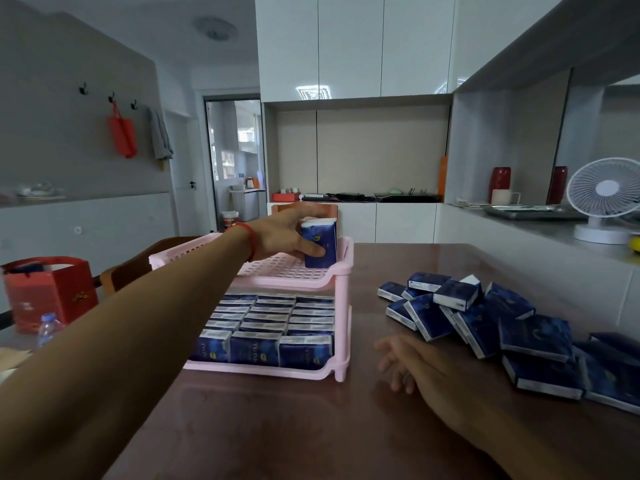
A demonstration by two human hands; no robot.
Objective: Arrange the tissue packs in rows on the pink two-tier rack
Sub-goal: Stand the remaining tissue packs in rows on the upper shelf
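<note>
Right hand (412, 362) rests loose and empty on the table (277, 427), beside the loose packs (485, 317).
Beyond the full lower tier (266, 327), left hand (287, 237) pinches one pack (319, 245) upright at the upper tier (284, 268) back corner; best pressed square against the rim to start a straight row.

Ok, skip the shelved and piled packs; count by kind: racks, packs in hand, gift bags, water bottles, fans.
Pink two-tier plastic rack: 1
Blue tissue pack in left hand: 1
Red paper gift bag: 1
Clear plastic water bottle: 1
White desk fan: 1
Total: 5
</note>
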